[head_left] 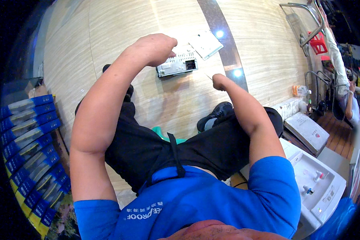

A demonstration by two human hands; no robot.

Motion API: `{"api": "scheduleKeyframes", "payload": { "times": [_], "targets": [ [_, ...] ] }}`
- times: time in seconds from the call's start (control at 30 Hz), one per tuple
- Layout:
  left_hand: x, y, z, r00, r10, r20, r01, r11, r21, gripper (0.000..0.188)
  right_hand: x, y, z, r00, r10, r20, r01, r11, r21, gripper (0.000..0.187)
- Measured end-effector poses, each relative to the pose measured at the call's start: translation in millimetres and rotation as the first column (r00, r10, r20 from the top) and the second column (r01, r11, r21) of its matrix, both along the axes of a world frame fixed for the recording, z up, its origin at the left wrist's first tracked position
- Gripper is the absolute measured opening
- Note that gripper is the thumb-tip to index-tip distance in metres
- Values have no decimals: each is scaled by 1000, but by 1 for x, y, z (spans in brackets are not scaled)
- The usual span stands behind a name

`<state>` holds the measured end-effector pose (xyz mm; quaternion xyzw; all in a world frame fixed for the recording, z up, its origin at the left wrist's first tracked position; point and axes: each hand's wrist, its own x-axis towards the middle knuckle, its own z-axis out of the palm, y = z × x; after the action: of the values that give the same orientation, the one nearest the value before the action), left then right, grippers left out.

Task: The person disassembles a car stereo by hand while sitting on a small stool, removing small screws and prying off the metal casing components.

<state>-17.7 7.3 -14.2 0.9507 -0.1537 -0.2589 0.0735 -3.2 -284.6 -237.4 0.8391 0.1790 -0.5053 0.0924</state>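
Note:
On the floor ahead sits a silver metal car stereo unit (178,67), with slotted vents on top and a black connector socket in the side facing me. My left hand (158,49) is over its left rear part, fingers curled; whatever they grip is hidden. A flat pale metal cover plate (206,44) lies on the floor just behind and right of the unit. To the right of the unit, my right hand (220,82) is closed round a tool with a thin shaft (209,77), which points toward the unit. The tool's handle is hidden in the fist.
My shoes (215,115) flank the work spot, with a green seat edge (168,135) below me. Blue and yellow packages (32,148) are racked at left. A white water dispenser (314,180), a box (307,133), bottles (301,91) and metal-framed chairs (308,24) stand at right, near another person (346,84).

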Motion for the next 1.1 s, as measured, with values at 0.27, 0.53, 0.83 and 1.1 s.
{"api": "scheduleKeyframes", "payload": {
  "times": [0.27, 0.53, 0.83, 1.1],
  "targets": [
    [6, 0, -6, 1000, 11, -6, -11, 1000, -11, 30, 45, -60, -80, 892, -443, -90, 440, 897, -46, 20],
    [3, 17, -22, 1000, 2, 15, -2, 1000, -18, 29, 83, -65, -101, 777, -626, 68, 605, 771, 200, 25],
    [-13, 6, -5, 999, -40, 13, 41, 996, -78, 23, 117, -49, -155, 587, -663, 464, 367, 730, 577, 26],
    [-13, -10, 0, 988, -135, 72, 146, 976, -162, 40, 158, -34, -176, 525, -713, 466, 461, 698, 549, 26]
  ]
}}
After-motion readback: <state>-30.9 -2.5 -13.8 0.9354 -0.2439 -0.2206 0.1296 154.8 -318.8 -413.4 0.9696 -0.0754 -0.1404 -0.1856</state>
